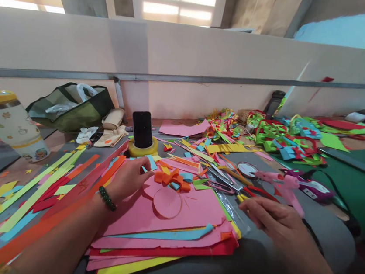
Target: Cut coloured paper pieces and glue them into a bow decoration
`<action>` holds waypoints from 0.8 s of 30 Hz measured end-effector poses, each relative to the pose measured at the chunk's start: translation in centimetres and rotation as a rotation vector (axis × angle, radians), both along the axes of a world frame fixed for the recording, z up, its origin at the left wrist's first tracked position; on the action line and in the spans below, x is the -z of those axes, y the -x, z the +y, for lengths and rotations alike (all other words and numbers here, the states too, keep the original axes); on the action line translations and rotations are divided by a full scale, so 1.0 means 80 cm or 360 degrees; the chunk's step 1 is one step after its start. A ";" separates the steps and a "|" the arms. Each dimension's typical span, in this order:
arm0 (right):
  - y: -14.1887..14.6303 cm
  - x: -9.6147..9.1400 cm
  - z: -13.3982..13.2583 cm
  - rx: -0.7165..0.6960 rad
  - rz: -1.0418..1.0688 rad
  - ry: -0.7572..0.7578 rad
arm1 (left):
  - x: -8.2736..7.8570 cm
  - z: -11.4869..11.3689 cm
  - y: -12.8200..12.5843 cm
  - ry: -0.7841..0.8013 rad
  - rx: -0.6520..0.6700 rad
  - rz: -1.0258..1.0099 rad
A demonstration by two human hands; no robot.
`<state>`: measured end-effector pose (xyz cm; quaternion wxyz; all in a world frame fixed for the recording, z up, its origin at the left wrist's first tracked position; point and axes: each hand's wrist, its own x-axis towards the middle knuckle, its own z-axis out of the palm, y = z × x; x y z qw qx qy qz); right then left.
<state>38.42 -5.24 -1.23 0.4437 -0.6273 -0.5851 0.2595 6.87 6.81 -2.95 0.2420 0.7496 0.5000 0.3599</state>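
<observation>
My left hand (130, 179), with a green bead bracelet at the wrist, rests on a stack of pink paper sheets (166, 223); its fingertips pinch the edge of an orange folded-paper piece (173, 179). A pink paper circle (167, 202) lies just below that piece. My right hand (274, 218) hovers low at the right of the stack, fingers stretched out and holding nothing, close to red-handled scissors (245, 189) and a pink glue gun (282, 183).
Long coloured paper strips (41, 187) fan out on the left. A phone (142, 129) stands in a yellow tape roll. Paper scraps and green-red paper crafts (284, 140) crowd the back right. A green bag (70, 106) and a patterned container (12, 126) sit at left.
</observation>
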 end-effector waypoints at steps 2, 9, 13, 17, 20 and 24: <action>-0.004 -0.003 -0.003 0.0096 0.0023 0.0031 | -0.004 0.003 0.012 -0.0079 -0.0182 0.0197; -0.039 -0.009 -0.014 0.0679 -0.0025 -0.0023 | -0.005 0.027 0.079 0.0326 -0.0262 0.0551; -0.055 -0.001 -0.019 0.0865 0.0034 0.0025 | 0.000 0.037 0.090 0.0522 -0.0138 0.0516; -0.062 0.005 -0.019 0.0925 -0.0065 -0.0023 | 0.005 0.041 0.088 0.0615 -0.0051 0.0424; -0.062 0.004 -0.019 0.0916 -0.0129 -0.0047 | 0.008 0.042 0.089 0.0630 -0.0043 0.0356; -0.062 -0.001 -0.023 0.0840 -0.0088 -0.0112 | 0.006 0.041 0.092 0.0621 -0.0004 0.0338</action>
